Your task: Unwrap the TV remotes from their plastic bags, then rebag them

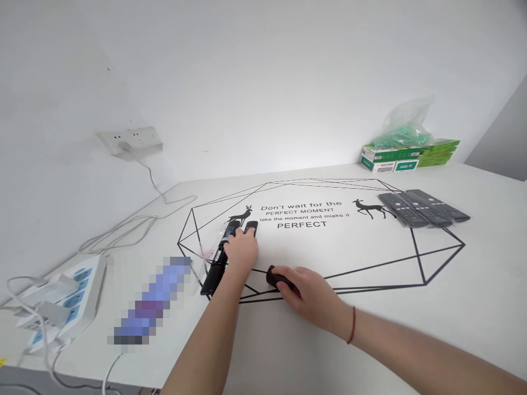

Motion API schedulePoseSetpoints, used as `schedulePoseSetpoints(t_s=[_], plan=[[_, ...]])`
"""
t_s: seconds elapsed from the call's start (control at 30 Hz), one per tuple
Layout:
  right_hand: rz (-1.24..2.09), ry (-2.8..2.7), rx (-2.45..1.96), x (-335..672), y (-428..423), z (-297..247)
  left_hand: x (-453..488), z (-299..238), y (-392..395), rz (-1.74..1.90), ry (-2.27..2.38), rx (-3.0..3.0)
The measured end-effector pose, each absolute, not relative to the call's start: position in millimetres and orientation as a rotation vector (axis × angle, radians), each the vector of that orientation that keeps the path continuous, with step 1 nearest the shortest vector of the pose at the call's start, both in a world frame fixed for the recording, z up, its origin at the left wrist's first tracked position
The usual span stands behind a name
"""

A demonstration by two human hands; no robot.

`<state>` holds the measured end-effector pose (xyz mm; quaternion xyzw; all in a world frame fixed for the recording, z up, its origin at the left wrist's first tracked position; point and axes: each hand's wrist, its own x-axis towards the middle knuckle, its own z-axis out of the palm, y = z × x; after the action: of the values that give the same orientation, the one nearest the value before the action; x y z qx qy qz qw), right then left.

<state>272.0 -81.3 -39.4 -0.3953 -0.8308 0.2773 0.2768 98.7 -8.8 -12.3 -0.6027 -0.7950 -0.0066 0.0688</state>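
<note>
Work seemed midway: left hand (241, 251) fingers clamped one remote (213, 277) on the table (370, 329), right hand (310, 296) fingers closed on a black piece (275, 277), three remotes (424, 208) lay apart.

Bare forearms stretched in from lower edge, left hand (242, 249) palm-down at centre, fingers curled, right hand (307, 293) clenched just lower right.

Black remote (213, 272) lying flat, diagonal; small black piece (274, 276) near it.

Three remotes (424, 208) far right; green boxes (409, 155), plastic bag (405, 129) behind. Power strip (69, 299), wall socket (129, 141) left.
</note>
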Motion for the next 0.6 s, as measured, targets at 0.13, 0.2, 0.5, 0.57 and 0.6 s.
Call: schedulePoseSetpoints(t_s=[0.13, 0.2, 0.5, 0.57, 0.6], plan=[[0.621, -2.287, -1.144, 275.2, -76.8, -38.8, 97.7, -13.3, -6.5, -0.043, -2.429, -1.758], [0.585, -2.316, -1.173, 276.0, -76.2, -38.3, 96.6, -12.5, -6.3, -0.059, -2.451, -1.751], [0.511, -2.461, -1.192, 276.8, -81.5, -30.4, 86.6, -13.7, -5.1, -0.105, -2.474, -1.729], [0.514, -2.515, -1.172, 278.6, -82.4, -28.6, 84.9, -15.5, -4.3, -0.126, -2.478, -1.727], [0.515, -2.531, -1.158, 279.5, -82.7, -28.3, 84.2, -16.5, -3.9, -0.138, -2.479, -1.728]])
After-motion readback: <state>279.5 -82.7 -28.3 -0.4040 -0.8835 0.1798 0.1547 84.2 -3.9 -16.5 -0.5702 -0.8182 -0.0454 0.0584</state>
